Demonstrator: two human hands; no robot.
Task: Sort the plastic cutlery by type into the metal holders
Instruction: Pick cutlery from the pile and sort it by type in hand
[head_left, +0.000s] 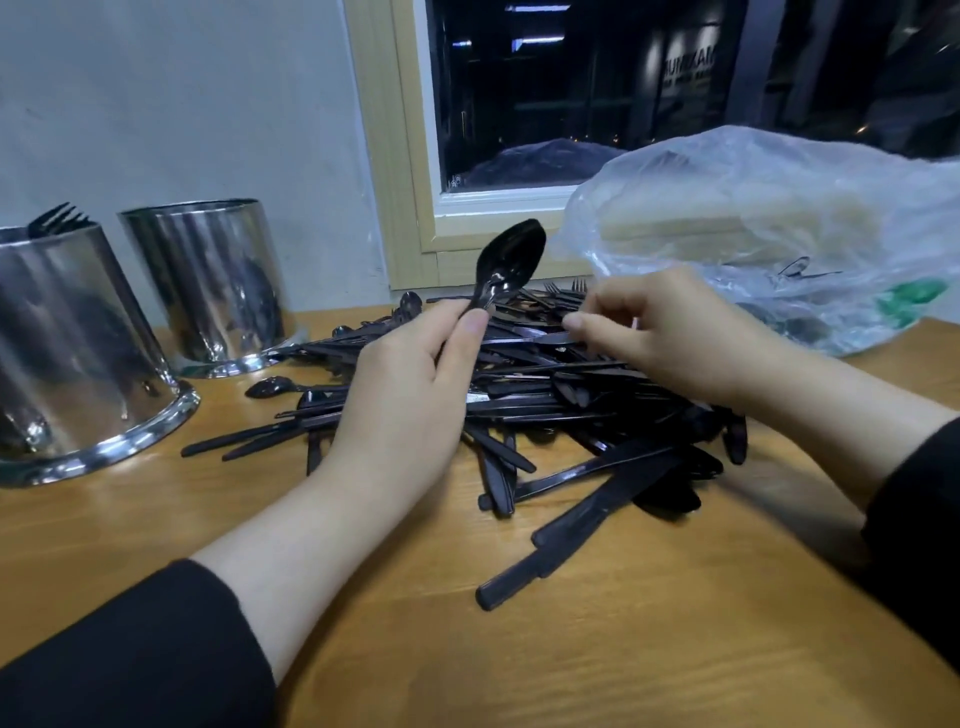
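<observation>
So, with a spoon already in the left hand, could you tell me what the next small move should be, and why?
Probably carry the spoon in the left hand over to the far metal holder and drop it in. The near holder already shows fork tines at its rim, so it looks taken. The right hand is pinching another piece from the cutlery pile, so it is busy.

A wooden table with a warm orange-brown grain filled the lower part of the view. At its far right lay a crumpled clear plastic bag with a green print near its lower right corner; pale stacked contents showed dimly through the film. Behind the table stood a pale grey-white wall. A window with a light wooden frame looked out on darkness, where a few small lights showed.
</observation>
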